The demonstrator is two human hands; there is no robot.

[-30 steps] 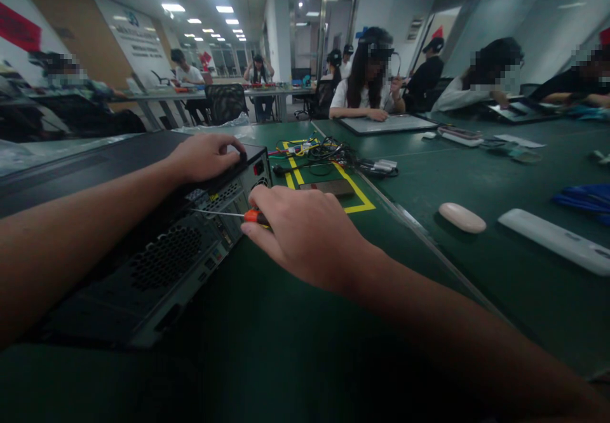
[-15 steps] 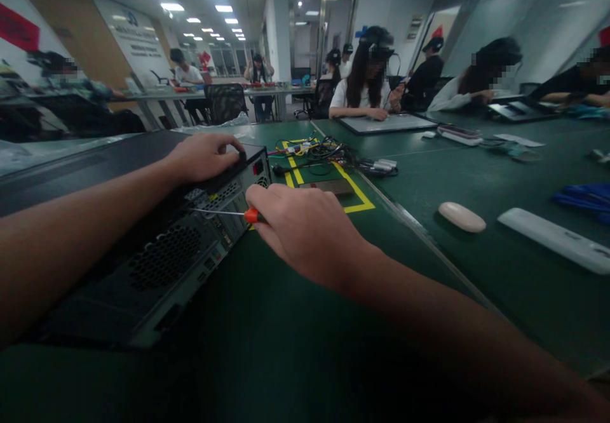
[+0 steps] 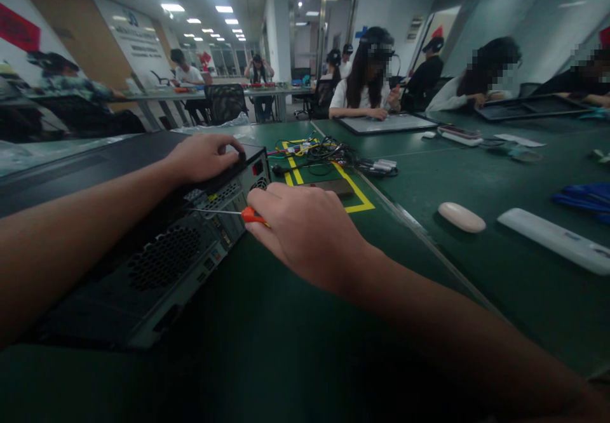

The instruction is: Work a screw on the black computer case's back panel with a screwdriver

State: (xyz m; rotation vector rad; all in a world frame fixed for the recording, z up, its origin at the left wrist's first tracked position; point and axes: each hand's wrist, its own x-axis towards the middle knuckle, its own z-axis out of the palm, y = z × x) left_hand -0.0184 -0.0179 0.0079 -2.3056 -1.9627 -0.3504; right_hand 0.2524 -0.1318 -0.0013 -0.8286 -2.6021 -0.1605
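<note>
A black desktop computer case (image 3: 119,156) lies on its side at the left of the green table, its rear panel with vent grilles and ports facing right. My left hand (image 3: 204,156) rests on its upper side, fingers curled and closed on the rear edge. In my right hand (image 3: 309,232), closed round the orange handle, is a screwdriver (image 3: 219,212). Its thin shaft points left, and the tip reaches the rear panel near the upper edge. Whether the tip sits on a screw is too small to tell.
Beyond my right hand are a tangle of cables (image 3: 328,153) and a flat grey-brown box (image 3: 336,187), within yellow tape marks (image 3: 359,207). To the right lie a pale oval object (image 3: 461,217) and a white bar (image 3: 553,239). Co-workers sit across the table.
The screwdriver's handle has turned in my right fingers, showing more orange, while its tip stays at the same spot. My left hand has not moved. Across the table, a co-worker's dark panel has shifted.
</note>
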